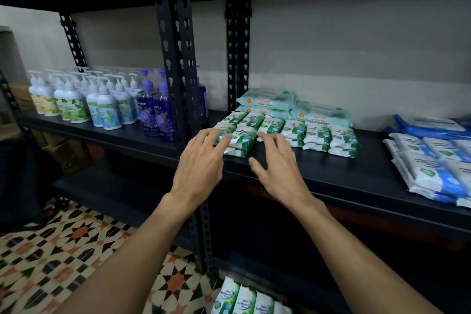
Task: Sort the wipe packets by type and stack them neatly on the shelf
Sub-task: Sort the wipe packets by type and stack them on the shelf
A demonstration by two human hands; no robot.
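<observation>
Small green-and-white wipe packets (pixel 293 130) lie in short stacks in rows on the black shelf (pixel 344 176). My left hand (pixel 201 160) reaches over the front left stack (pixel 242 143), its straight fingers touching the packets there. To the right of that stack hovers my right hand (pixel 277 163), fingers spread and relaxed above the shelf, holding nothing. Behind the green rows sit larger pale teal antibacterial packs (pixel 270 99). Blue-and-white wipe packets (pixel 433 160) are piled at the shelf's right end.
Pump soap bottles (pixel 102 102), white and purple, fill the left shelf bay beyond the black upright post (pixel 178 71). More green packets (pixel 244 298) lie low down near the patterned floor tiles (pixel 63 250). Bare shelf surface shows between the green and blue packets.
</observation>
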